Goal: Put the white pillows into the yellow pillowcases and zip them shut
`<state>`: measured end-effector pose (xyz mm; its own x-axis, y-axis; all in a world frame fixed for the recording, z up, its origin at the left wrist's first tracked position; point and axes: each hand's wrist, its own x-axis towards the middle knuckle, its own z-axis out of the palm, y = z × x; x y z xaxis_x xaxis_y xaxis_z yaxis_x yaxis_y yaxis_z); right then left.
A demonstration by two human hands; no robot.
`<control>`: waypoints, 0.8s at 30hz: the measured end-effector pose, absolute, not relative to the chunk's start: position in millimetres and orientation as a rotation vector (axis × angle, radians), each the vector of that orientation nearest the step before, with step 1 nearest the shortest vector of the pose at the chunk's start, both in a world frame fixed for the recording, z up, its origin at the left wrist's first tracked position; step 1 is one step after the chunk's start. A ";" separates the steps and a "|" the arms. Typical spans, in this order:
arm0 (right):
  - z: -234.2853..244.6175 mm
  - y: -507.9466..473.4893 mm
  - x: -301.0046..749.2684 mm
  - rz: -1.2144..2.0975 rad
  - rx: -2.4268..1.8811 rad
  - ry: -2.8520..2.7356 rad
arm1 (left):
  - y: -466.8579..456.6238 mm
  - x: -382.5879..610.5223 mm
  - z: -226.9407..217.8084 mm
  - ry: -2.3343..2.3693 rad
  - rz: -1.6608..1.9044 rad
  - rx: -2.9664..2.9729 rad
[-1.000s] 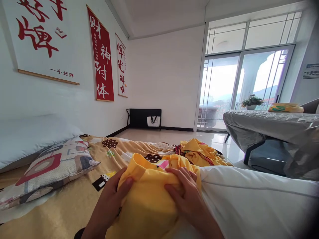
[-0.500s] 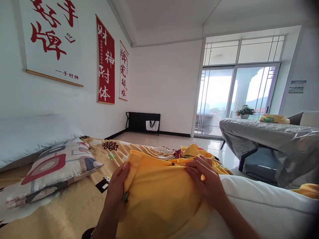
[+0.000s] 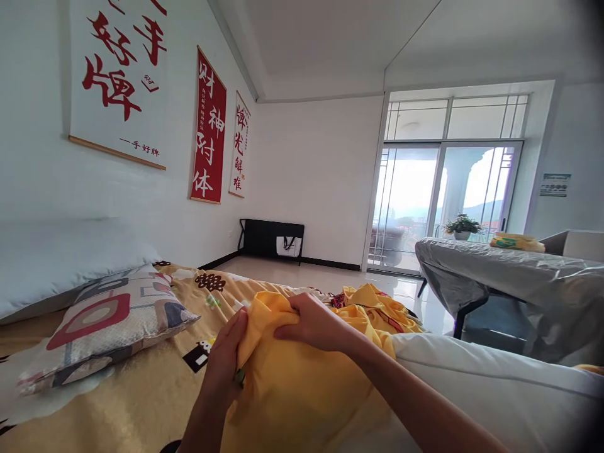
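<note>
A yellow garment (image 3: 302, 393) lies in front of me on the bed. My left hand (image 3: 225, 368) grips its left edge, fingers closed on the fabric. My right hand (image 3: 315, 322) reaches across and pinches the top edge of the same garment, close to the left hand. A heap of more yellow clothes (image 3: 377, 308) sits just beyond, at the foot of the bed.
A patterned tan bedspread (image 3: 141, 390) covers the bed, with a patterned cushion (image 3: 106, 321) and a white pillow (image 3: 56, 258) on the left. A white duvet (image 3: 495, 390) lies to the right. A grey covered table (image 3: 509, 277) stands by the glass balcony doors (image 3: 443, 195).
My right hand has slid left along the garment's top edge toward the left hand, bunching the fabric. The camera has tilted down a little.
</note>
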<state>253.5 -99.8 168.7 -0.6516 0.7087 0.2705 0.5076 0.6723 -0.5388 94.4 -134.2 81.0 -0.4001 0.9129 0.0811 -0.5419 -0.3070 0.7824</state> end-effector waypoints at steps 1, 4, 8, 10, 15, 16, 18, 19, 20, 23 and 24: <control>167.9 -97.5 251.5 0.637 -0.887 -2.382 | -135.0 86.7 80.0 0.832 1.835 0.726; 164.4 -95.7 250.6 0.726 -0.781 -2.263 | -144.7 65.4 81.1 0.743 1.768 1.041; 164.0 -100.0 246.5 0.764 -0.858 -2.225 | -166.6 63.5 90.8 1.020 1.699 1.494; 166.6 -102.4 243.2 0.741 -0.850 -2.273 | -172.9 74.0 96.2 1.249 1.665 1.539; 175.1 -110.5 245.4 0.446 -0.650 -2.394 | -166.8 92.5 99.2 1.281 1.718 1.396; 174.9 -113.5 248.1 0.315 -0.629 -2.349 | -164.4 92.4 98.1 1.231 1.707 1.356; 170.5 -121.7 254.1 -0.008 -0.571 -2.163 | -160.5 90.0 95.1 1.112 1.673 1.270; 166.1 -126.8 256.8 -0.172 -0.518 -2.055 | -159.0 88.7 93.6 1.051 1.649 1.238; 160.5 -132.3 258.6 -0.314 -0.454 -1.971 | -157.8 87.8 92.3 0.998 1.625 1.220; 139.6 -146.1 257.9 -0.587 -0.358 -1.944 | -156.1 88.7 90.2 0.909 1.591 1.220; 132.6 -148.2 255.7 -0.646 -0.383 -1.982 | -155.9 90.1 90.2 0.877 1.601 1.218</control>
